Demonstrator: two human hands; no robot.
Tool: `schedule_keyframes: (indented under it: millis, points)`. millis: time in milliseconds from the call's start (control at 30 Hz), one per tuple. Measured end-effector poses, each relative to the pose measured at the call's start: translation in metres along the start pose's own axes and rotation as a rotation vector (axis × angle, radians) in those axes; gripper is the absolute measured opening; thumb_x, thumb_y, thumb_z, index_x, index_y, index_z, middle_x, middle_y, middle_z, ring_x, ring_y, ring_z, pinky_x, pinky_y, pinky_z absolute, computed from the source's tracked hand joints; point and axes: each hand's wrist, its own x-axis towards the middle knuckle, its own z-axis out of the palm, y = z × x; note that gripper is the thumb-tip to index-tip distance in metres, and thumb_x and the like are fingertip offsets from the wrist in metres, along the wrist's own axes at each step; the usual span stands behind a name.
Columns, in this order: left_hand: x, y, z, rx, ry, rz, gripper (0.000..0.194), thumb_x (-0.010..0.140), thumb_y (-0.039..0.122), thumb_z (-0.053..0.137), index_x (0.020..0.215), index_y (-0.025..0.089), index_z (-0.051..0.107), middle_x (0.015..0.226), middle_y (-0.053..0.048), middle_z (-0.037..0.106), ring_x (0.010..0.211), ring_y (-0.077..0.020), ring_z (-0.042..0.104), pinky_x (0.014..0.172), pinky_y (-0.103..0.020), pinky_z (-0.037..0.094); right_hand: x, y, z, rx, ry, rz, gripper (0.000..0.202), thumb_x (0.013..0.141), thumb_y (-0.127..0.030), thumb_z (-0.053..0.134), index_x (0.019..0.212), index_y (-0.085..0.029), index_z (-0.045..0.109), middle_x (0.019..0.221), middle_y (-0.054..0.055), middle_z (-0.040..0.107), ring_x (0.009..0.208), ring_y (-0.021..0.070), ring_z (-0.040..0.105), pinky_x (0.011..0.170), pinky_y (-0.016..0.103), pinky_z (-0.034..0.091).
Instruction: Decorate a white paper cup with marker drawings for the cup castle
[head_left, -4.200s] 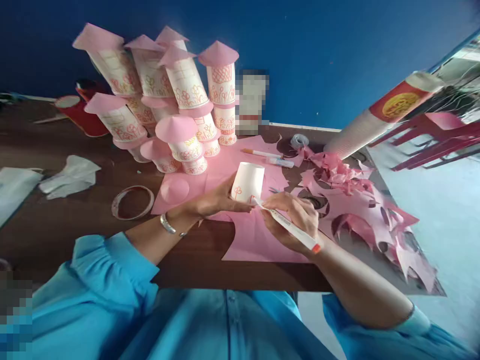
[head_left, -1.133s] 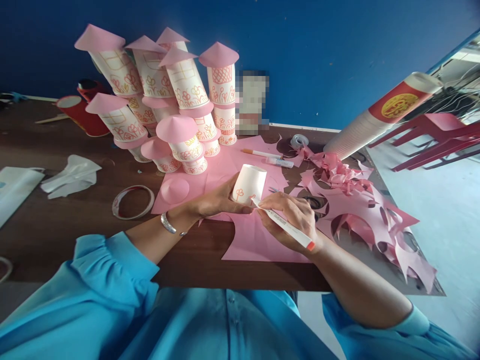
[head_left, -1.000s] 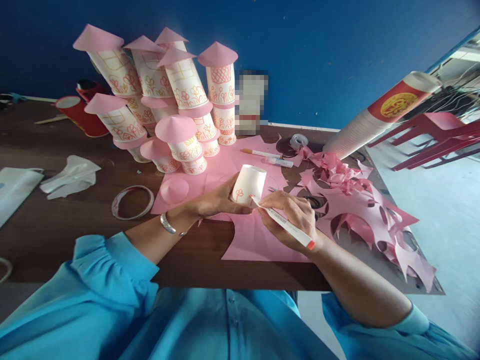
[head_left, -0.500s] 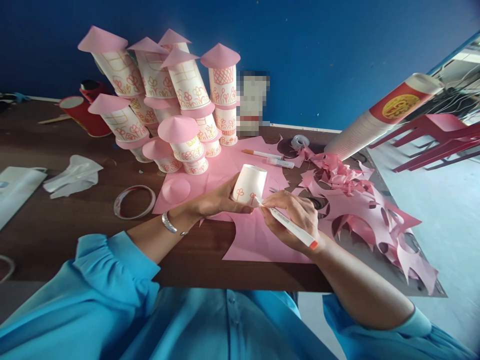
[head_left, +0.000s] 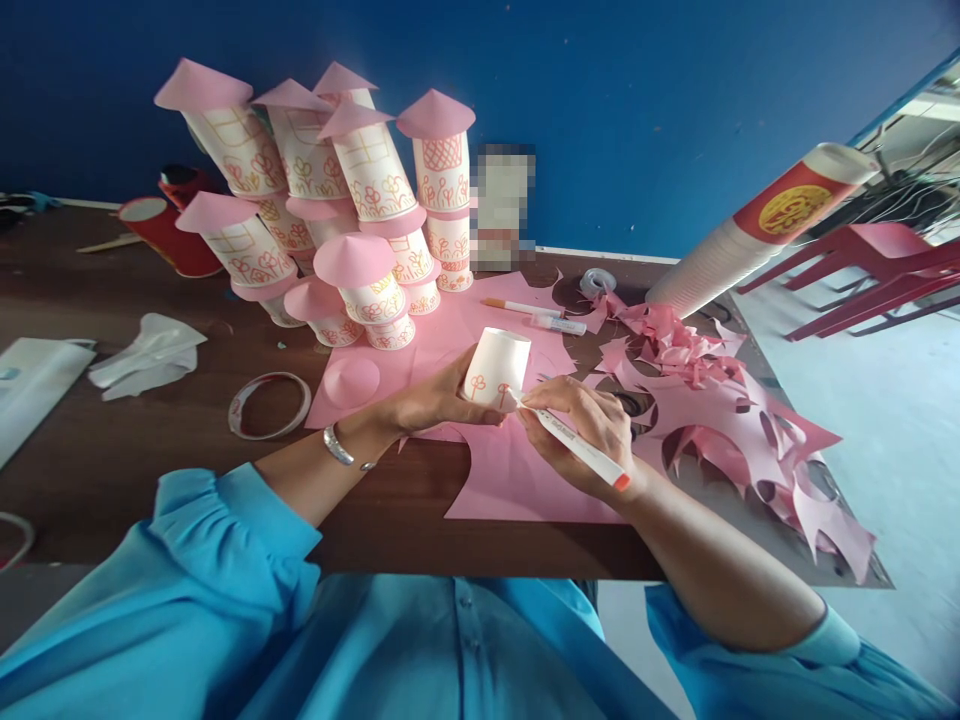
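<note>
My left hand (head_left: 442,393) is wrapped round a white paper cup (head_left: 496,362), which is held tilted above pink paper. Red flowers are drawn low on the cup's side. In my right hand (head_left: 589,430) is a white marker with a red end (head_left: 585,450), its tip at the cup near one of the flowers. Beneath both hands lies the pink paper sheet (head_left: 517,480). Two more markers rest behind the cup, one with an orange end (head_left: 517,307) and one pale (head_left: 559,325).
Stacked decorated cups with pink cone roofs (head_left: 375,180) stand at the back left. A tape roll (head_left: 268,405) and crumpled plastic (head_left: 150,355) lie left. Pink paper scraps (head_left: 720,410) and a tall leaning cup stack (head_left: 750,235) are on the right.
My right hand and the marker have shifted very slightly left at the cup. My left hand keeps its hold on the cup, and the whole view has moved a little.
</note>
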Motion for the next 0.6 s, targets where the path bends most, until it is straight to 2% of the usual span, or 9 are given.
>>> schedule_keyframes:
  millis: [200, 467, 600]
  points:
    - [-0.0015, -0.0002, 0.0004, -0.025, 0.013, -0.006, 0.079, 0.078, 0.030, 0.098, 0.145, 0.027, 0.057, 0.107, -0.002, 0.068, 0.096, -0.0196, 0.068, 0.084, -0.034, 0.061, -0.0008, 0.0008, 0.0000, 0.009, -0.004, 0.006, 0.012, 0.104, -0.015, 0.069, 0.104, -0.026, 0.064, 0.081, -0.002, 0.078, 0.065, 0.0133, 0.075, 0.058, 0.023, 0.057]
    - [-0.0005, 0.0008, 0.0003, -0.031, 0.014, -0.007, 0.074, 0.077, 0.032, 0.099, 0.139, 0.025, 0.060, 0.104, -0.003, 0.071, 0.094, -0.0201, 0.069, 0.083, -0.035, 0.062, -0.0021, 0.0032, 0.0016, -0.003, 0.015, 0.021, 0.008, 0.106, -0.018, 0.067, 0.104, -0.025, 0.063, 0.082, -0.001, 0.078, 0.065, 0.0130, 0.075, 0.057, 0.021, 0.055]
    - [0.0001, 0.0029, 0.0013, -0.024, 0.010, 0.012, 0.078, 0.075, 0.031, 0.101, 0.141, 0.025, 0.060, 0.105, -0.004, 0.071, 0.094, -0.0202, 0.070, 0.082, -0.034, 0.062, -0.0029, 0.0042, 0.0019, 0.002, 0.016, 0.011, 0.008, 0.107, -0.019, 0.065, 0.104, -0.025, 0.062, 0.083, -0.001, 0.078, 0.066, 0.0129, 0.076, 0.059, 0.022, 0.057]
